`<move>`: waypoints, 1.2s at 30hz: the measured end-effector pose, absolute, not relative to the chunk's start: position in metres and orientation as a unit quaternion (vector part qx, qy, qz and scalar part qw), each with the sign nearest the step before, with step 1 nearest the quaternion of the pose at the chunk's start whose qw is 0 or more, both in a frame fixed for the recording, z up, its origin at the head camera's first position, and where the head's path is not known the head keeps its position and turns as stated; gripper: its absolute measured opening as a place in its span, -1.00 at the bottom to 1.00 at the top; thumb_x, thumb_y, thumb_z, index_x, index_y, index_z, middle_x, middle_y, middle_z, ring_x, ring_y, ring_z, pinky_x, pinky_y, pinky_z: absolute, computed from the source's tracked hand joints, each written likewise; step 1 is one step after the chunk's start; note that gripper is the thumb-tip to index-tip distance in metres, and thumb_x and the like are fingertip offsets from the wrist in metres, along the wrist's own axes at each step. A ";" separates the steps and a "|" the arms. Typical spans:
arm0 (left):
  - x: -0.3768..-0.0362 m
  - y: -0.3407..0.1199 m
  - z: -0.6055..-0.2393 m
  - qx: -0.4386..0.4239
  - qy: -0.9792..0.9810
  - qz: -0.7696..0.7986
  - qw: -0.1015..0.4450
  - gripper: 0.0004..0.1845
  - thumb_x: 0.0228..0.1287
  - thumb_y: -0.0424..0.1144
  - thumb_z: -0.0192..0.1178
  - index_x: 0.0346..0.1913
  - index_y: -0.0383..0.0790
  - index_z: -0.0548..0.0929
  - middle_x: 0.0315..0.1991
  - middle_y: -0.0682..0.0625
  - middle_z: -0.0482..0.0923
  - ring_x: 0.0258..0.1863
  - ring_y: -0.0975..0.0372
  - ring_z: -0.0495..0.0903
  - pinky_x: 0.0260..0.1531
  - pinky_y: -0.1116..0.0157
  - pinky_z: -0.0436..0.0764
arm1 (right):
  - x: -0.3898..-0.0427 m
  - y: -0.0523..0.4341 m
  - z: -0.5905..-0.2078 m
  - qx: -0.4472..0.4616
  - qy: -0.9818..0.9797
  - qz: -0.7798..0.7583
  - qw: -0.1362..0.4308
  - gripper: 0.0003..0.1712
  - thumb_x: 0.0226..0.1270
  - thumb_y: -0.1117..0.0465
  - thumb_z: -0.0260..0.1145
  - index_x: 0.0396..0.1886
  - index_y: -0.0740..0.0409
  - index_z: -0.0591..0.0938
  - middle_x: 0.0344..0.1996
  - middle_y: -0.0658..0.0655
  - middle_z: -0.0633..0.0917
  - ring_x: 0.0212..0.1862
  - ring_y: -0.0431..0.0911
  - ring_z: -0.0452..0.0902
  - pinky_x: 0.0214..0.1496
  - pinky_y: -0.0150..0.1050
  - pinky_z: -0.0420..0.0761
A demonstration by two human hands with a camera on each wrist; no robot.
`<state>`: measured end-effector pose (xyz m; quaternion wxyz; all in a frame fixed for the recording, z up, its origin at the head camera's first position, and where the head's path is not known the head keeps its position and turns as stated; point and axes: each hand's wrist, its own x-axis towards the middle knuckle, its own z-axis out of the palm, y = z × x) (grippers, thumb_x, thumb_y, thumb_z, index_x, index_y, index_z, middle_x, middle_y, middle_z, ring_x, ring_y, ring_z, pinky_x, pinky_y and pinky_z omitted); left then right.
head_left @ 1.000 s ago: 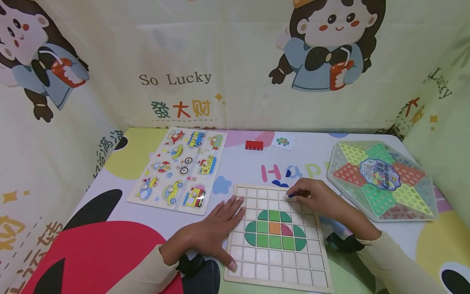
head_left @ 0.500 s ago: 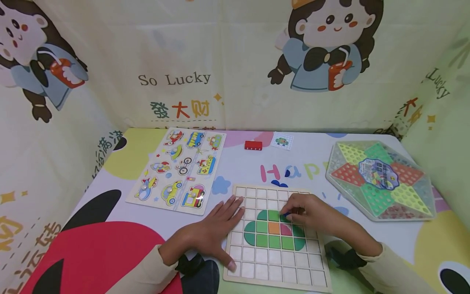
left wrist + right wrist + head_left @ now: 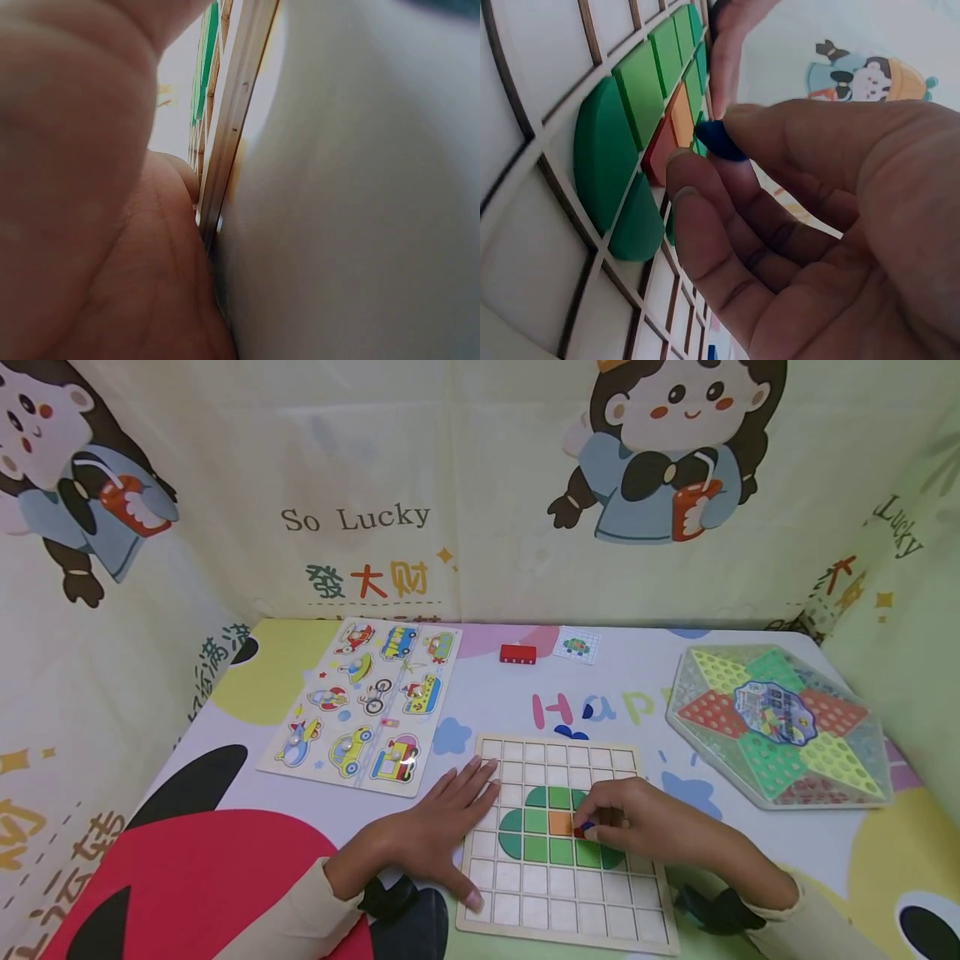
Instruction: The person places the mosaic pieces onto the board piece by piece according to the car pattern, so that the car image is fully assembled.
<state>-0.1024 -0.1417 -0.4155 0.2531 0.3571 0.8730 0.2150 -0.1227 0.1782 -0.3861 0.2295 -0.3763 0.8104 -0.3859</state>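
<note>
A wooden grid board point(image 3: 517, 910) lies in front of me. Green tiles point(image 3: 536, 849), an orange square tile point(image 3: 559, 823) and a red tile point(image 3: 660, 152) form a shape in its cells. My left hand point(image 3: 431, 831) rests with spread fingers along the board's left edge, thumb on the near left corner. Between thumb and fingertips, my right hand point(image 3: 648, 818) pinches a small dark blue curved tile point(image 3: 720, 140). That tile is right at the red one, beside the orange square. The right fingers cover part of the green tiles in the head view.
Loose dark blue tiles point(image 3: 572, 733) lie beyond the board's far edge. Farther back are a red block point(image 3: 517, 654) and a small pattern card point(image 3: 576, 646). A vehicle picture puzzle point(image 3: 360, 710) lies left; a hexagonal game box point(image 3: 780, 727) sits right. Printed fabric hangs behind.
My right hand has carried the dark blue tile from the board's far edge nearer to me, over the red tile. The left hand has stayed in place.
</note>
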 end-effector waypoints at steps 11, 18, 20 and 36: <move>-0.103 -0.141 -0.414 0.355 0.874 0.214 0.254 0.35 -0.16 0.37 0.40 0.57 -0.12 -0.15 0.56 0.06 -0.49 0.47 0.20 -0.59 0.41 0.04 -0.41 | -0.106 0.171 -0.389 -0.383 0.776 -0.398 0.306 -0.91 0.28 0.23 0.39 -0.32 -0.08 0.65 -0.45 -0.21 0.59 -0.43 -0.34 0.44 -0.41 -0.39 0.54; -0.103 -0.141 -0.412 0.353 0.875 0.212 0.256 0.35 -0.16 0.37 0.40 0.57 -0.12 -0.15 0.56 0.05 -0.48 0.47 0.20 -0.59 0.41 0.04 -0.40 | -0.097 0.167 -0.392 -0.391 0.798 -0.364 0.279 -0.83 0.22 0.28 0.43 -0.36 -0.11 0.65 -0.49 -0.27 0.54 -0.44 -0.37 0.40 -0.44 -0.42 0.52; -0.103 -0.141 -0.412 0.354 0.874 0.212 0.256 0.35 -0.16 0.37 0.40 0.57 -0.12 -0.15 0.56 0.05 -0.49 0.47 0.20 -0.60 0.41 0.04 -0.41 | -0.095 0.167 -0.393 -0.404 0.803 -0.353 0.259 -0.82 0.20 0.28 0.45 -0.38 -0.12 0.64 -0.49 -0.29 0.53 -0.43 -0.37 0.39 -0.44 -0.44 0.51; -0.103 -0.141 -0.414 0.354 0.877 0.206 0.253 0.36 -0.18 0.38 0.39 0.57 -0.12 -0.14 0.56 0.05 -0.48 0.47 0.20 -0.60 0.41 0.04 -0.40 | -0.090 0.167 -0.392 -0.405 0.836 -0.288 0.233 -0.83 0.13 0.23 0.50 -0.34 -0.09 0.68 -0.45 -0.30 0.52 -0.40 -0.37 0.39 -0.35 -0.46 0.48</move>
